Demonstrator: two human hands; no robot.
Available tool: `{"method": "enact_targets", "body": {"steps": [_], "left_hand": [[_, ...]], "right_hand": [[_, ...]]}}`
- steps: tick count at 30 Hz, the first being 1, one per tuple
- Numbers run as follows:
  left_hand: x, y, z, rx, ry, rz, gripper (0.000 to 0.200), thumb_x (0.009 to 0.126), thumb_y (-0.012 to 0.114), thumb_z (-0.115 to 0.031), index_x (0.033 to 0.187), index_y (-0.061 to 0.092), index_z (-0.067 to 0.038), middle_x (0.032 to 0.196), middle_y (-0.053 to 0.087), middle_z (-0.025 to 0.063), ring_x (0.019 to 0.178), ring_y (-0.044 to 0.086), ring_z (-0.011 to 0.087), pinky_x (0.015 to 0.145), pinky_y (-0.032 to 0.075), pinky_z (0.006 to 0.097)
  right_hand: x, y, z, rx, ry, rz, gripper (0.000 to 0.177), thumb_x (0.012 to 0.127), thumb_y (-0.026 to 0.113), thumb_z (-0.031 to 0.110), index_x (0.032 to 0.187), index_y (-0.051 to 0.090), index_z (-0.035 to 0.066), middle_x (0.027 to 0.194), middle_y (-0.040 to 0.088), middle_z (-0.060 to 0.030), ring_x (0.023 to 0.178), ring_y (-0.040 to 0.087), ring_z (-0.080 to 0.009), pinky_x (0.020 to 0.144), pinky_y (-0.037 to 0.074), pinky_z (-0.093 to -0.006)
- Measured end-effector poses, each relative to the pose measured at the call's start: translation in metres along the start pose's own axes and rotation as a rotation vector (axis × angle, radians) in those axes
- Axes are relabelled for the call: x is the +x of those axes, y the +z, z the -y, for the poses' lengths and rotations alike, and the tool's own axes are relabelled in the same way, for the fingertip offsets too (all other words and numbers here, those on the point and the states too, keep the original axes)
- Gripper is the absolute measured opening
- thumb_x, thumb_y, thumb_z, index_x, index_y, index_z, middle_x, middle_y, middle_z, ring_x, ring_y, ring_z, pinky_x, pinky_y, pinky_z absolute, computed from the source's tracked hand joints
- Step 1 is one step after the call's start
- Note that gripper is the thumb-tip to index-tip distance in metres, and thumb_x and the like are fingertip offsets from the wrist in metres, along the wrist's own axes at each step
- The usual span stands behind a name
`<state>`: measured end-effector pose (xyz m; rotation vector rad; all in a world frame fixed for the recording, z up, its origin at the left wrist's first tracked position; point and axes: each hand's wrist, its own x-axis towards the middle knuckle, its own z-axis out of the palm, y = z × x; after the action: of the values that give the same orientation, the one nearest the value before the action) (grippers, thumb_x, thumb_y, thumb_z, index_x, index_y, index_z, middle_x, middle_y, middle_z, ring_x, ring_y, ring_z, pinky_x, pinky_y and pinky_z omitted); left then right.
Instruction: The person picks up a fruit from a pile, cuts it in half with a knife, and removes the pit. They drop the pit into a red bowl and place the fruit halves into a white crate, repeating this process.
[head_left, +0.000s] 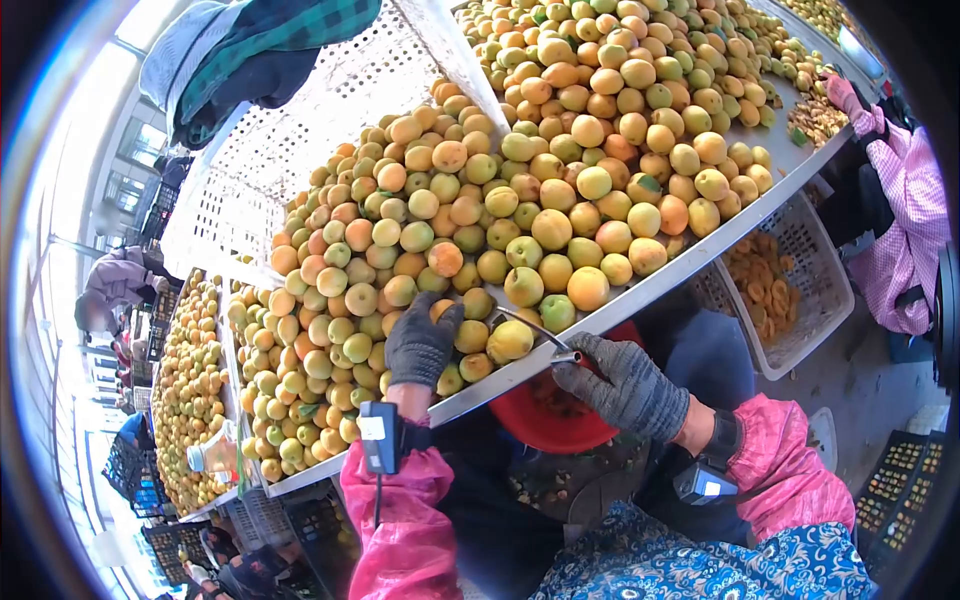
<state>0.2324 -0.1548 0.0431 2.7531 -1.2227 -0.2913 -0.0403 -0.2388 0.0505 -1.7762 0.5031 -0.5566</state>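
Observation:
My left hand [422,347], in a dark grey glove, reaches into the heap of apricots [385,235]. Its fingers curl round an orange-yellow apricot [441,309], partly hidden by them. My right hand [630,385], gloved too, is closed on a thin bent metal tool [532,326] just outside the metal table edge [690,252]. The tool's tip points left over the edge, above a yellow apricot [510,341]. Below my right hand sits a red basin [555,425] with dark bits in it.
A white perforated crate [240,190] lies tipped on the table, fruit spilling from it. At right, another crate [815,315] holds split apricots, beside a person in a pink checked sleeve [910,190]. A plastic jug [212,455] stands at left. Black trays [905,490] lie lower right.

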Motion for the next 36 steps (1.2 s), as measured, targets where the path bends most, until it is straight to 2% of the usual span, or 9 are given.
{"method": "enact_targets", "body": {"steps": [6,10,12,14,16,18,22,31,36], "left_hand": [[-0.06,-0.028,-0.015,-1.531,-0.142,-0.096,0.021,0.094,0.059,-0.018,0.103,0.061,0.001,0.083,0.068,0.0079,0.074,0.066,0.0202,0.069,0.054,0.0303],[-0.104,-0.004,-0.047,-1.223,-0.014,-0.137,0.056,0.097,0.047,-0.045,0.118,0.05,0.007,0.109,0.06,0.0178,0.103,0.061,0.0301,0.088,0.051,0.0418],[-0.123,-0.001,-0.076,-2.16,-0.173,-0.016,0.061,0.095,0.051,-0.046,0.126,0.046,0.006,0.118,0.057,0.0196,0.111,0.057,0.0312,0.095,0.047,0.0443],[-0.14,-0.004,-0.1,-2.073,-0.055,-0.13,0.063,0.094,0.054,-0.045,0.13,0.044,0.006,0.121,0.056,0.0196,0.113,0.056,0.0321,0.099,0.044,0.0446],[-0.152,0.005,-0.101,-2.165,-0.051,-0.051,0.065,0.096,0.047,-0.05,0.133,0.04,0.003,0.124,0.053,0.0205,0.111,0.055,0.0319,0.098,0.044,0.0432],[-0.161,0.008,-0.105,-2.17,-0.069,-0.094,0.066,0.095,0.049,-0.052,0.13,0.042,0.003,0.118,0.056,0.0197,0.105,0.057,0.0311,0.094,0.047,0.042],[-0.179,-0.008,-0.116,-2.109,-0.036,-0.098,0.07,0.09,0.056,-0.054,0.127,0.044,0.004,0.108,0.059,0.0181,0.092,0.061,0.026,0.081,0.052,0.0359],[-0.179,-0.016,-0.101,-1.893,0.073,-0.099,0.061,0.077,0.075,-0.036,0.117,0.052,0.005,0.1,0.063,0.0163,0.084,0.064,0.0243,0.079,0.052,0.0328],[-0.165,-0.036,-0.063,-1.54,0.125,0.074,0.048,0.066,0.083,-0.019,0.104,0.063,0.003,0.093,0.065,0.0068,0.088,0.061,0.0149,0.082,0.051,0.0305]], "right_hand": [[-0.003,0.006,0.005,-0.092,-0.132,0.012,0.03,0.081,0.066,0.014,0.109,0.063,0.003,0.097,0.064,-0.0233,0.071,0.064,-0.035,0.059,0.051,-0.0427],[-0.014,0.029,0.016,0.108,0.026,0.016,0.036,0.079,0.064,0.009,0.114,0.062,0.001,0.11,0.06,-0.0265,0.079,0.064,-0.0351,0.06,0.051,-0.0417],[-0.02,0.034,0.018,0.013,-0.094,0.014,0.036,0.08,0.063,0.008,0.115,0.061,0.0,0.111,0.059,-0.0274,0.08,0.064,-0.0357,0.061,0.051,-0.0417],[-0.024,0.039,0.018,-0.551,-0.609,-0.215,0.024,0.096,0.054,0.018,0.111,0.06,0.001,0.073,0.063,-0.0114,0.067,0.062,-0.0171,0.06,0.049,-0.0323],[-0.029,0.044,0.016,-0.39,-0.578,-0.167,0.023,0.097,0.053,0.017,0.112,0.06,0.0,0.078,0.065,-0.0135,0.072,0.064,-0.0183,0.061,0.049,-0.0325],[-0.038,0.037,0.041,0.117,-0.017,0.01,0.024,0.098,0.052,0.019,0.111,0.06,0.001,0.083,0.066,-0.0138,0.075,0.065,-0.0176,0.061,0.049,-0.0327],[-0.05,0.04,0.054,0.337,0.193,0.054,0.025,0.098,0.051,0.021,0.11,0.06,0.001,0.084,0.066,-0.0126,0.075,0.064,-0.0166,0.063,0.049,-0.0327],[-0.053,0.022,0.051,0.173,-0.165,0.112,0.028,0.085,0.054,0.005,0.112,0.057,-0.002,0.099,0.057,-0.0234,0.074,0.062,-0.0382,0.058,0.051,-0.0436],[-0.04,-0.015,0.023,-0.468,-0.701,0.423,0.033,0.084,0.053,0.012,0.114,0.056,-0.003,0.1,0.055,-0.0239,0.065,0.058,-0.0369,0.052,0.046,-0.0462]]}}
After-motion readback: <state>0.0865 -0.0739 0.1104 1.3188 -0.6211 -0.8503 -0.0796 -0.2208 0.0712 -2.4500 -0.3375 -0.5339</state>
